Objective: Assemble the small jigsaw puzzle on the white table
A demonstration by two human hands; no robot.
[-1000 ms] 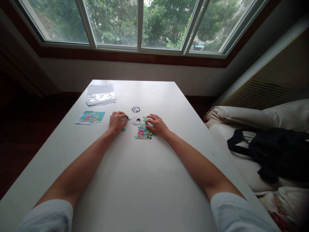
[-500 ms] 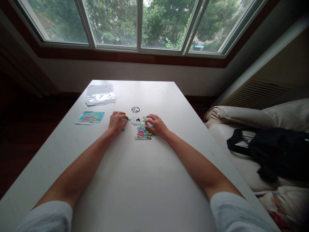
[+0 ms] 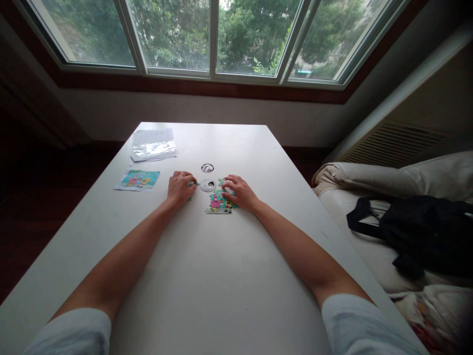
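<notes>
A small, partly built jigsaw puzzle (image 3: pixel 218 203) in teal and pink lies on the white table (image 3: pixel 207 276). My right hand (image 3: pixel 239 192) rests on its right side, fingers bent and pressing down on the pieces. My left hand (image 3: pixel 180 187) sits to the left of the puzzle, fingers curled over loose teal puzzle pieces (image 3: pixel 192 184). Between the hands lies a round silver tin (image 3: pixel 207 185), and its lid (image 3: pixel 207 168) lies just behind it.
A printed reference picture (image 3: pixel 138 179) lies left of my left hand. A crinkled clear plastic bag on paper (image 3: pixel 153 145) is at the far left of the table. A cream sofa (image 3: pixel 388 182) with a black bag (image 3: pixel 424 231) stands to the right.
My left hand has closed a little more over the loose pieces, hiding the one that lay below it. My right hand has barely shifted.
</notes>
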